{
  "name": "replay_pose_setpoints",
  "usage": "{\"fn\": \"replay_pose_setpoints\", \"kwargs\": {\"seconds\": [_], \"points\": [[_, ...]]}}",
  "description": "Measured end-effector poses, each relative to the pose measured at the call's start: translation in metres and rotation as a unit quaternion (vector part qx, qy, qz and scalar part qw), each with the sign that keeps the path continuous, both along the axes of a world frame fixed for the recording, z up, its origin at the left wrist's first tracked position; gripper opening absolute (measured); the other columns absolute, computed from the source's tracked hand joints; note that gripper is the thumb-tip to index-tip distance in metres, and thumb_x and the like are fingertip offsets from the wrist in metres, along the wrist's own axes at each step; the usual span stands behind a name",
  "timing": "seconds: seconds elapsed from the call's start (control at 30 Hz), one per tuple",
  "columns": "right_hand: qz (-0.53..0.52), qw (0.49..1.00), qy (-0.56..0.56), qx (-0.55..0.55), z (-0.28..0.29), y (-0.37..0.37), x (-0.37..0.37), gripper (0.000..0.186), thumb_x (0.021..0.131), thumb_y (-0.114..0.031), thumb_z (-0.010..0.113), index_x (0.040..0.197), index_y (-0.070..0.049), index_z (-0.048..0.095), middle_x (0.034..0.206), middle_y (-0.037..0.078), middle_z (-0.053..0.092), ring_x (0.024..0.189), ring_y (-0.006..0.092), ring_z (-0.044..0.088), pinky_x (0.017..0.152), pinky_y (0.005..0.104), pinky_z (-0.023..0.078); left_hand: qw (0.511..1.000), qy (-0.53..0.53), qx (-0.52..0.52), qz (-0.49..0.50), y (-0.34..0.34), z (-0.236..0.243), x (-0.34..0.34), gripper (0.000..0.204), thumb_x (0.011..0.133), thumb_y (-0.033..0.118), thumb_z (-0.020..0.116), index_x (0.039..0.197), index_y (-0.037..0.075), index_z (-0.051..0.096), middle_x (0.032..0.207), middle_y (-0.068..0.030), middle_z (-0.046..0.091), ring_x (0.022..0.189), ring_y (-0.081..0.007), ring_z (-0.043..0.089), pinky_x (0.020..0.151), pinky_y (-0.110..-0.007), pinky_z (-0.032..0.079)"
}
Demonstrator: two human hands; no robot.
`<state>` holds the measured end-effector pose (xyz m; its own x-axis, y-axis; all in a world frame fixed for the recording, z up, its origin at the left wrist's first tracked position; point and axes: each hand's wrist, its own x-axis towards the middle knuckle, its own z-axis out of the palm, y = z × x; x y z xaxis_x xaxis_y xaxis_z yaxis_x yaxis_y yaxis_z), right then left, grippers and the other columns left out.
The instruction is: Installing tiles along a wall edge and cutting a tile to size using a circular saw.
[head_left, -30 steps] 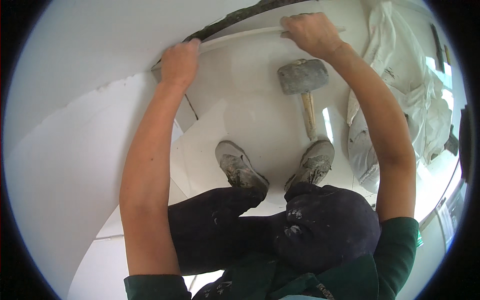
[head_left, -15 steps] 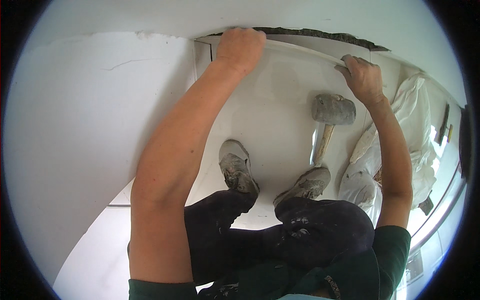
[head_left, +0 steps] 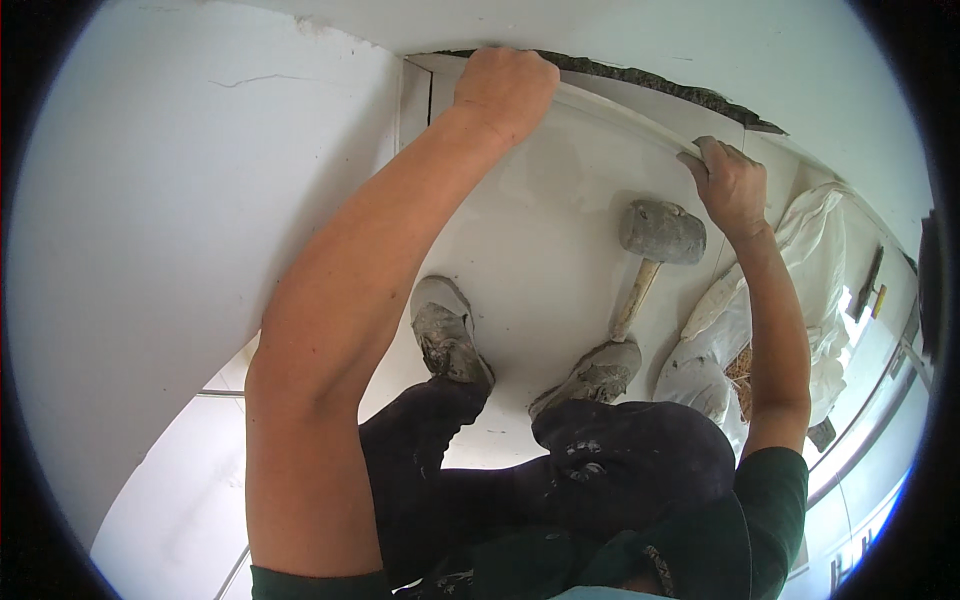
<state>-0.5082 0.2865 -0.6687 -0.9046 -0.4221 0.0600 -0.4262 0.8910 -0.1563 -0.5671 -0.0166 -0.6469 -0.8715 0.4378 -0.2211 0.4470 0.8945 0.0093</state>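
Observation:
A long, narrow white strip [head_left: 627,114], apparently a piece of tile, stands on edge along the foot of the wall. My left hand [head_left: 507,90] is closed over its left part, knuckles up against the wall and fingertips hidden. At its right end my right hand [head_left: 733,188] grips with the thumb on the near side and the fingers behind. Just beyond the strip, a ragged dark gap [head_left: 660,82] runs along the bottom of the wall. On the floor between my feet and the strip lies a mallet [head_left: 662,232] with a grey head and a wooden handle.
A white wall [head_left: 250,150] with a thin crack rises close on my left. Crumpled white sacks [head_left: 705,360] lie at the right, past my right forearm. My dusty shoes [head_left: 447,330] stand on pale, smooth floor tiles [head_left: 520,240].
The view has turned slightly, shifting the whole scene. Both hands keep hold of the strip, and the mallet lies in the same spot.

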Motion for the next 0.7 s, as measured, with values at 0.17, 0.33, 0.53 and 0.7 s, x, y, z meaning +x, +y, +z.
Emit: {"fn": "replay_pose_setpoints", "kwargs": {"seconds": [0.17, 0.33, 0.53, 0.7], "points": [[0.003, 1.0, 0.008, 0.001, -0.002, -0.001, 0.004, 0.023, 0.084, -0.027, 0.071, 0.086, -0.008, 0.058, 0.069, 0.008, 0.063, 0.064, 0.0271, 0.065, 0.054, 0.0386, 0.051, 1.0, -0.01, -0.006, -0.001, 0.0, 0.0, 0.002, 0.013, 0.079, 0.005, 0.062, 0.082, 0.006, 0.075, 0.089, -0.0121, 0.073, 0.085, -0.029, 0.072, 0.074, -0.04, 0.058], [0.007, 1.0, -0.009, 0.013, 0.003, 0.001, -0.005, 0.023, 0.083, -0.027, 0.072, 0.087, -0.008, 0.06, 0.071, 0.008, 0.064, 0.066, 0.0261, 0.066, 0.055, 0.0382, 0.051, 1.0, 0.01, -0.002, -0.023, -0.003, 0.0, 0.001, 0.014, 0.083, 0.007, 0.057, 0.084, 0.006, 0.071, 0.087, -0.0151, 0.071, 0.084, -0.032, 0.071, 0.071, -0.043, 0.058], [-0.022, 0.998, 0.004, 0.053, 0.003, 0.05, 0.018, 0.021, 0.083, -0.024, 0.074, 0.092, -0.008, 0.064, 0.076, 0.01, 0.066, 0.068, 0.0267, 0.067, 0.057, 0.0378, 0.052, 0.995, -0.004, 0.053, -0.08, 0.03, -0.001, 0.023, 0.014, 0.078, 0.007, 0.061, 0.081, 0.007, 0.075, 0.086, -0.0118, 0.073, 0.084, -0.0279, 0.072, 0.071, -0.04, 0.058], [-0.04, 0.995, 0.056, 0.074, 0.054, 0.11, 0.046, 0.019, 0.082, -0.019, 0.075, 0.093, -0.007, 0.066, 0.08, 0.009, 0.068, 0.071, 0.0249, 0.068, 0.06, 0.0344, 0.054, 0.981, 0.038, 0.114, -0.151, 0.087, 0.017, 0.029, 0.011, 0.079, 0.011, 0.06, 0.08, 0.007, 0.07, 0.082, -0.0117, 0.071, 0.079, -0.0277, 0.071, 0.065, -0.04, 0.057]]}}
